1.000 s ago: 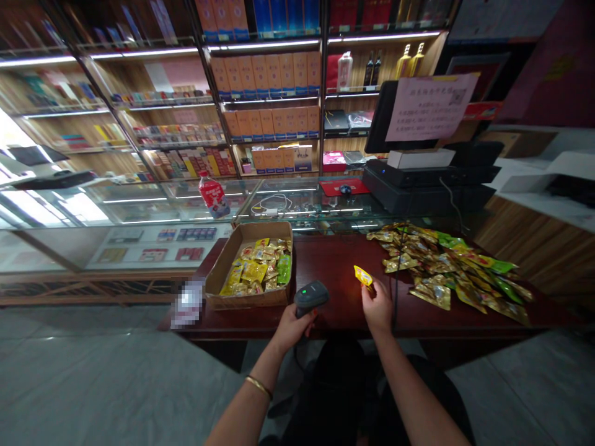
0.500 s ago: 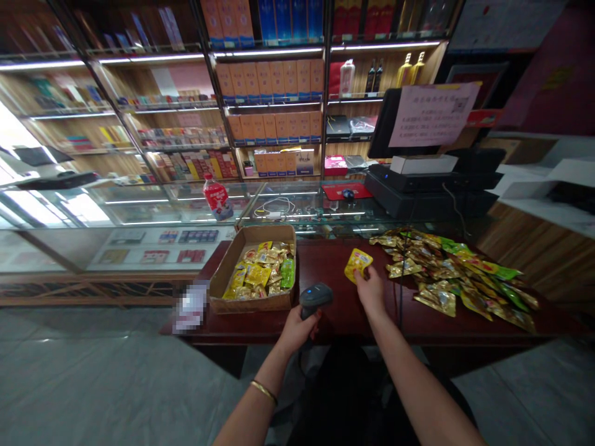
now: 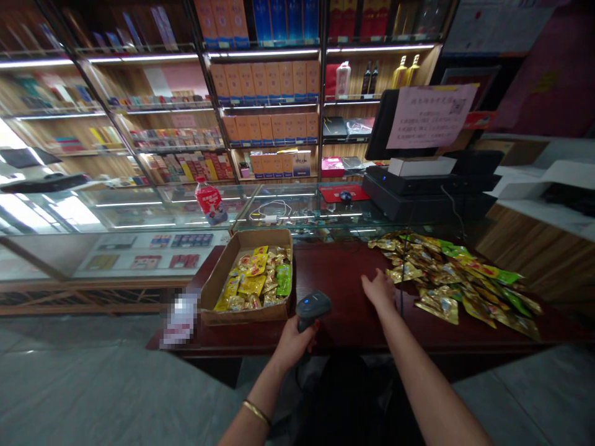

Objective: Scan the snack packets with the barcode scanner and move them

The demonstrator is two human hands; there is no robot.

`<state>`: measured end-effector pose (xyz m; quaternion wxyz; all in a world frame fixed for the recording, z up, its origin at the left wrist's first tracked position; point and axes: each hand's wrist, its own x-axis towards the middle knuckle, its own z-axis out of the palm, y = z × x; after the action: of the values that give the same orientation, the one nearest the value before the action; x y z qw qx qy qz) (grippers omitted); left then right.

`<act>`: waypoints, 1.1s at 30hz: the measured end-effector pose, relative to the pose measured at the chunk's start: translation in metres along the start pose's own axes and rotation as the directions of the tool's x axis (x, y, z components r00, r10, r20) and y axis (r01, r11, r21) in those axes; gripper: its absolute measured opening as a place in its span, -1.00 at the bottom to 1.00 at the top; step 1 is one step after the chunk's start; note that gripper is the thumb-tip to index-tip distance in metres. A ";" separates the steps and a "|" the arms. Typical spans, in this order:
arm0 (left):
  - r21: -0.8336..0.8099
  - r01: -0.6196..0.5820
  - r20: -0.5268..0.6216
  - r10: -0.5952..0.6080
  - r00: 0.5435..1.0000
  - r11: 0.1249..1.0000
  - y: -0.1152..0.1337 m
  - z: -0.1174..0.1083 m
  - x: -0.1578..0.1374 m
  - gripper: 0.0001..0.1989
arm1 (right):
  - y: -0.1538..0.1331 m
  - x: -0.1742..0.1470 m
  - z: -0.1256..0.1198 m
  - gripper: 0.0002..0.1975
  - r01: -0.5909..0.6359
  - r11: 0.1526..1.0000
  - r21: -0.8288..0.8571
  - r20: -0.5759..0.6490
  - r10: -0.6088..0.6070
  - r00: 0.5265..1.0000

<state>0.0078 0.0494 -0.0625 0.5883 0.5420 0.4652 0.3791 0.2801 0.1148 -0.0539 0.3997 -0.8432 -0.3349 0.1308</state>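
Note:
My left hand (image 3: 294,342) is wrapped round the handle of a dark barcode scanner (image 3: 313,305), whose head points up and a small blue light shows on it. Left of the scanner, a cardboard box (image 3: 246,317) holds several gold, yellow and green snack packets (image 3: 252,284). Over the desk, my right hand (image 3: 381,291) has its thumb and fingers apart, and nothing shows between them. It is nearest to the left edge of a spread-out pile of similar packets (image 3: 439,272), mostly gold with some green and yellow.
The dark red desk (image 3: 334,266) meets a glass counter behind it. On the counter are a red-labelled bottle (image 3: 211,201), a white cable (image 3: 269,218), a mouse (image 3: 345,197) and a monitor (image 3: 383,127) with a paper sheet. A black cable hangs beside the right hand.
The yellow packet has left my right hand, and a yellow packet now lies on top towards the back of the box's contents. My right hand has shifted slightly right, towards the pile.

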 end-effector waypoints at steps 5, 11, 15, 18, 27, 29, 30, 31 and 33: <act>-0.006 -0.010 0.017 0.010 1.000 1.000 0.003 0.000 -0.002 -0.69 | 0.030 0.008 -0.005 -0.32 -0.185 0.973 -0.140 -0.138 0.166 0.976; -0.038 -0.035 0.034 0.036 0.999 0.999 0.006 0.000 -0.002 -0.71 | 0.027 0.038 -0.002 -0.52 -0.159 0.980 -0.123 -0.202 0.132 0.970; -0.052 -0.042 0.033 0.044 0.999 0.998 0.004 0.001 -0.001 -0.68 | 0.030 0.034 -0.001 -0.62 0.027 0.996 -0.085 -0.207 -0.044 0.977; -0.079 -0.045 0.020 0.046 0.999 0.996 0.005 0.001 -0.002 -0.66 | 0.035 0.016 0.000 -0.64 0.198 0.979 -0.049 -0.164 -0.204 0.965; -0.176 -0.035 0.025 0.040 0.999 0.984 0.013 -0.002 -0.001 -0.67 | 0.042 -0.056 0.014 -0.34 0.493 0.833 0.249 -0.081 -0.490 0.868; -0.178 -0.037 0.030 0.044 0.999 0.983 0.013 -0.003 0.000 -0.68 | 0.044 -0.057 0.015 -0.47 0.507 0.827 0.242 -0.108 -0.496 0.861; -0.175 -0.038 0.033 0.044 0.998 0.984 0.012 -0.002 0.000 -0.68 | 0.044 -0.056 0.015 -0.53 0.506 0.829 0.239 -0.114 -0.493 0.862; -0.170 -0.038 0.037 0.045 0.998 0.985 0.011 -0.002 0.001 -0.69 | 0.045 -0.055 0.016 -0.57 0.494 0.836 0.240 -0.109 -0.482 0.869; -0.158 -0.042 0.040 0.049 0.998 0.987 0.009 -0.001 0.001 -0.71 | 0.044 -0.052 0.016 -0.57 0.449 0.858 0.248 -0.068 -0.447 0.892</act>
<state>0.0075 0.0514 -0.0540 0.6304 0.5127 0.4082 0.4160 0.2538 0.0690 -0.1006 0.5265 -0.6837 -0.5000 0.0733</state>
